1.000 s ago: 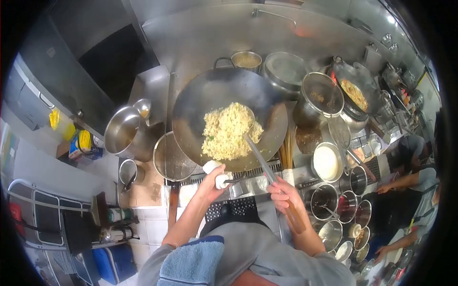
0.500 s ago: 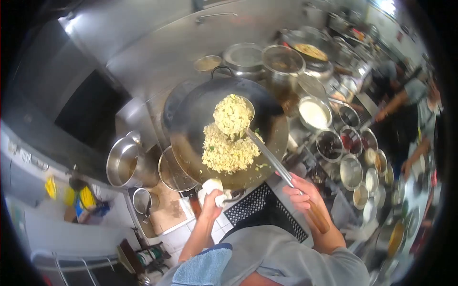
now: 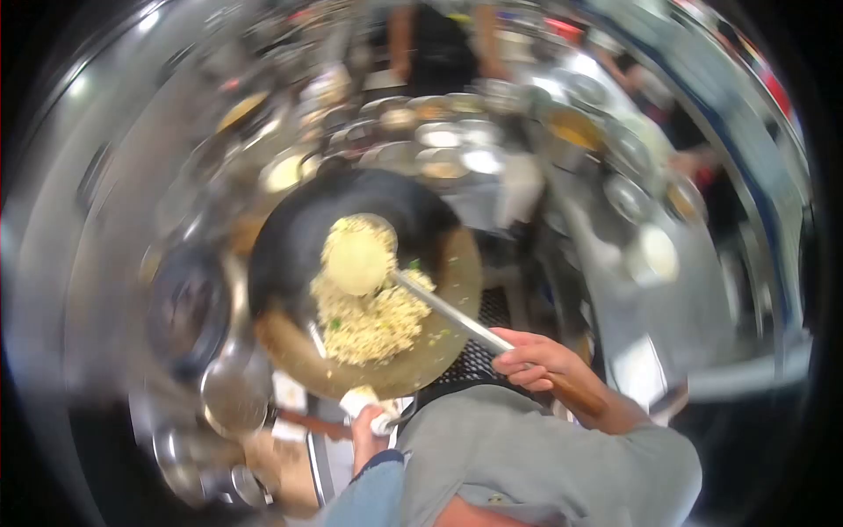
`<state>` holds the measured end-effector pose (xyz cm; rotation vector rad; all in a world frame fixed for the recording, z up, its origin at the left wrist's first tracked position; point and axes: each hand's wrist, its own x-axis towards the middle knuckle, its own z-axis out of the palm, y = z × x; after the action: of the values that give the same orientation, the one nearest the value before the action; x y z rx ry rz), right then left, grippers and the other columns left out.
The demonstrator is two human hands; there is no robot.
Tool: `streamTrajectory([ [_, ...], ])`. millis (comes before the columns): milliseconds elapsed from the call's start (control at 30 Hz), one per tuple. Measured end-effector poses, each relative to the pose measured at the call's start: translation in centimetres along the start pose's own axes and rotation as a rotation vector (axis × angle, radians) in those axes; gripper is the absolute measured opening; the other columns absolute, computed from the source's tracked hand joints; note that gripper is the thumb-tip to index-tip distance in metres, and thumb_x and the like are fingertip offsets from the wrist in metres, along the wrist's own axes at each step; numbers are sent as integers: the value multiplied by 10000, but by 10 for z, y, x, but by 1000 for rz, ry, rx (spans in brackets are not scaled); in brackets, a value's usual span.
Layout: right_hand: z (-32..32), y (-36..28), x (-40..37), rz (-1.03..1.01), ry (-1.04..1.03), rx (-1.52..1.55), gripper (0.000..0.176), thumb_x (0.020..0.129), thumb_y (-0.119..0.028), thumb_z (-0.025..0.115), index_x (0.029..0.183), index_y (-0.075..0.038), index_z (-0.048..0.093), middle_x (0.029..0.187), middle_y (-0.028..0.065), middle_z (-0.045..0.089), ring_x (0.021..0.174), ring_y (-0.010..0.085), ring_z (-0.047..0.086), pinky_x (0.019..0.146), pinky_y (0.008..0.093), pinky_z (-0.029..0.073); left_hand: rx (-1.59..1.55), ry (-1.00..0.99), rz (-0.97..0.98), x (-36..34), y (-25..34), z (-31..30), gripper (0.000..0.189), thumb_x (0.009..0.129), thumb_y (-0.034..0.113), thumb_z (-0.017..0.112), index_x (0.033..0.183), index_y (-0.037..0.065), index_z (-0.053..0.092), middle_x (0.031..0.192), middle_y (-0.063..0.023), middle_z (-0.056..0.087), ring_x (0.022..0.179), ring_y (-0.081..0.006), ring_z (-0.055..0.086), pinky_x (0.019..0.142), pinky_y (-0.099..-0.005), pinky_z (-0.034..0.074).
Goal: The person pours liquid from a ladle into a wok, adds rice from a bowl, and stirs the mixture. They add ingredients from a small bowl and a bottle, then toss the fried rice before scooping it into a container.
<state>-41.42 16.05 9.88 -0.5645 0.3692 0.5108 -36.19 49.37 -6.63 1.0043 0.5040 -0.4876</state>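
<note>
My left hand (image 3: 367,429) is closed on a white cloth (image 3: 367,406) at the near rim of a large dark wok (image 3: 299,220). Fried rice (image 3: 369,325) with green bits lies inside the wok. My right hand (image 3: 540,360) grips the long handle of a metal ladle (image 3: 457,318). The ladle's bowl rests in the rice, and a smooth pale round shape shows there. A blue cloth hangs near my left forearm.
Bowls and pans (image 3: 439,134) stand beyond the wok, with a person (image 3: 439,48) behind them. A steel counter (image 3: 606,290) runs along the right. Pots and a strainer (image 3: 235,393) are at the lower left. Much of the background is blurred.
The view has swung right, towards the bowls and the person. The wok has come away from the stove area with my hands. The rice heaped in the ladle no longer shows as a mound.
</note>
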Motion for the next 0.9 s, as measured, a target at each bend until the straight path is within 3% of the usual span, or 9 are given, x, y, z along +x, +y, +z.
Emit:
streamTrajectory([
  [100, -38, 24, -65, -84, 51, 98, 462, 897, -46, 470, 1337, -83, 337, 690, -26, 339, 431, -26, 298, 322, 130, 246, -10, -117, -98, -8, -30, 22, 101, 700, 75, 547, 754, -8, 565, 781, -148, 605, 758, -288, 624, 703, -387, 513],
  [133, -51, 35, -79, -115, 66, 90, 449, 899, -58, 467, 1329, -82, 338, 694, -28, 341, 435, -29, 295, 324, 133, 242, 157, -142, -33, -6, -46, 17, 103, 697, 77, 533, 759, -3, 552, 773, -153, 601, 742, -296, 620, 694, -395, 514],
  [167, -59, 35, -100, -151, 94, 96, 444, 897, -64, 471, 1319, -82, 337, 694, -31, 347, 442, -25, 306, 328, 141, 255, 5, -91, -151, -30, -48, 56, 126, 703, 90, 530, 786, -4, 548, 762, -153, 597, 722, -297, 619, 679, -390, 517],
  [300, -81, 44, -155, -236, 157, 45, 526, 872, -52, 485, 1362, -79, 294, 679, -30, 365, 452, 2, 332, 331, 171, 283, -46, -188, -327, -44, -106, 77, 153, 712, 92, 522, 835, 3, 546, 807, -148, 606, 734, -278, 622, 688, -365, 520],
  [400, -89, 52, -196, -318, 138, -70, 628, 857, -43, 494, 1424, -88, 227, 661, -22, 375, 415, 26, 318, 317, 185, 276, 14, -234, -352, -61, -132, 98, 181, 719, 87, 523, 878, 3, 543, 836, -143, 609, 733, -260, 624, 690, -357, 524],
  [500, -107, 65, -212, -376, 152, -118, 587, 875, -38, 470, 1412, -99, 239, 655, -8, 370, 387, 27, 300, 283, 188, 256, -2, -322, -275, -76, -143, 115, 209, 733, 84, 520, 923, 0, 538, 830, -133, 605, 734, -246, 624, 692, -357, 528],
  [567, -111, 71, -212, -367, 203, -172, 578, 878, -40, 472, 1407, -105, 248, 658, -8, 370, 388, 27, 302, 281, 189, 252, 115, -268, -298, -82, -139, 115, 228, 751, 85, 516, 962, -1, 532, 802, -95, 592, 752, -221, 619, 707, -343, 518],
  [733, -125, 106, -223, -283, 153, 139, 500, 891, -52, 479, 1358, -135, 320, 687, -9, 380, 414, 17, 324, 306, 177, 265, 97, -389, -307, -68, -139, 95, 78, 758, 65, 535, 790, 10, 579, 764, -80, 589, 722, -182, 603, 666, -307, 492],
  [900, -119, 157, -234, -312, 62, 200, 527, 899, -42, 460, 1380, -151, 274, 705, 4, 379, 407, 17, 307, 299, 178, 248, 219, -322, -281, -83, -116, 93, 61, 756, 62, 551, 765, 14, 588, 754, -70, 589, 709, -171, 595, 650, -299, 472],
])
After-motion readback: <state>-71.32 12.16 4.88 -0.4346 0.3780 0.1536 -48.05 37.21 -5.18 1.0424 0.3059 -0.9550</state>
